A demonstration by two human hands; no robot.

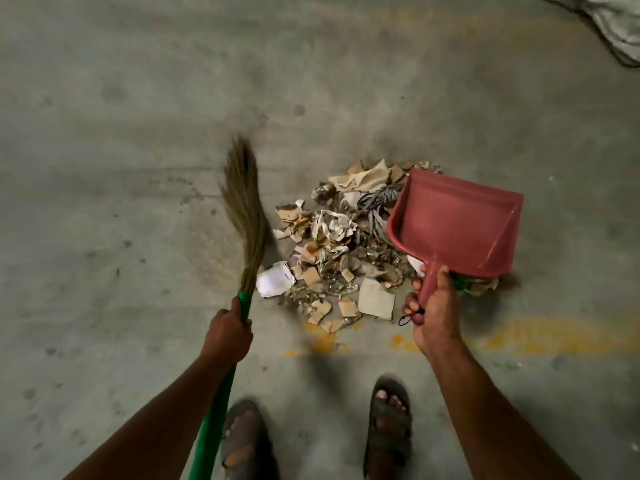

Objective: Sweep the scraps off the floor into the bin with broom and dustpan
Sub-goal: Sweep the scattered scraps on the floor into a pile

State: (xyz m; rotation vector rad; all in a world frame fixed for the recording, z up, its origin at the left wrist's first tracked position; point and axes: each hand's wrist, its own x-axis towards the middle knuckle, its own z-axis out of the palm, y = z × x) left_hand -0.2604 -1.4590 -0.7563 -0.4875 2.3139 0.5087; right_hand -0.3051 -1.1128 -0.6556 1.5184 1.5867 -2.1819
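Observation:
A heap of scraps, torn cardboard, paper, foil and tangled wire, lies on the concrete floor ahead of my feet. My left hand grips the green handle of a grass broom, whose bristles point away, just left of the heap. My right hand grips the handle of a red dustpan held over the right side of the heap, mouth facing away and left. The pan is empty. No bin is in view.
My two sandalled feet stand just behind the heap. Faded yellow paint marks run across the floor near them. A pale sack with a dark cord lies at the far right corner.

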